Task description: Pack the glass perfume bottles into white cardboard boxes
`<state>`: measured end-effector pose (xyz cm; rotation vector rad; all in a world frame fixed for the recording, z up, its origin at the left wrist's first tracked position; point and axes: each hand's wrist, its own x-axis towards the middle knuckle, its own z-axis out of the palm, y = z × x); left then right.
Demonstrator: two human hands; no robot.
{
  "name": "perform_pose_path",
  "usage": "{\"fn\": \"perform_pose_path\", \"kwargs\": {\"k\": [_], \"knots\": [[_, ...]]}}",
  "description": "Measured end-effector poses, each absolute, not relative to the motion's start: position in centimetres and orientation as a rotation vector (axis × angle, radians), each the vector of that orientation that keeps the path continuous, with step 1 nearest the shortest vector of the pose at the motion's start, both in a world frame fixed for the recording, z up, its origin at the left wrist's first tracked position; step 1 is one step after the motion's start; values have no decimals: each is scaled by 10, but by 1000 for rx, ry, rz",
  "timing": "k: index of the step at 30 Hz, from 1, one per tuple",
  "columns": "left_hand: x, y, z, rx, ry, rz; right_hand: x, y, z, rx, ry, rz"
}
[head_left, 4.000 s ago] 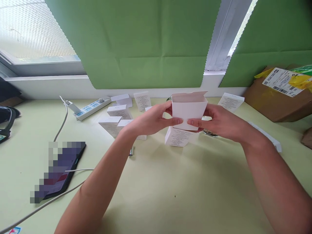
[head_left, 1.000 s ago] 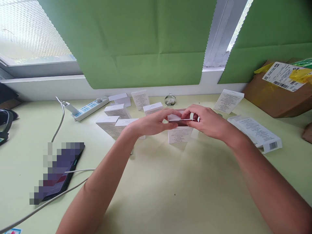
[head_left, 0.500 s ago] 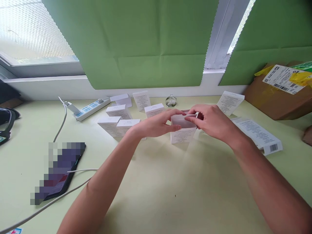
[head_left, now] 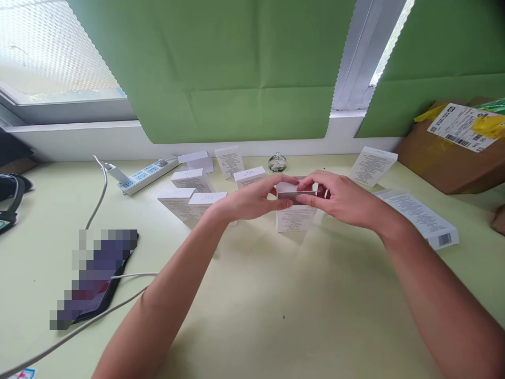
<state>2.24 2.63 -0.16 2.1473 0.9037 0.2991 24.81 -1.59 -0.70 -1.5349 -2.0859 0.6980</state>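
Observation:
A small white carton (head_left: 295, 217) with fine print stands upright on the pale green table (head_left: 252, 295). My left hand (head_left: 252, 200) grips its upper left side, fingers curled round it. My right hand (head_left: 339, 197) pinches the carton's top flap from the right, thumb and forefinger pressed together on it. The flap lies almost flat over the opening. Whatever is inside the carton is hidden.
Several closed white cartons (head_left: 189, 197) stand left of my hands. A small glass bottle (head_left: 277, 163) sits behind them. A flat printed carton (head_left: 418, 216) lies at right, a brown parcel (head_left: 453, 152) beyond it. A power strip (head_left: 144, 175), cables and a phone (head_left: 94, 279) lie at left.
Four seconds ago both hands held the open carton up in the air. It now stands on the table, and over the last second my fingers have pressed its top flap down.

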Motion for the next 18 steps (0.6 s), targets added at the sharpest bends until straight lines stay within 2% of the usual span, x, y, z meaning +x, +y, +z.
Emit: {"fn": "perform_pose_path", "kwargs": {"k": [18], "knots": [[23,28,-2,2128,893,286,251,-17,-8,-1538,-2124,785]]}}
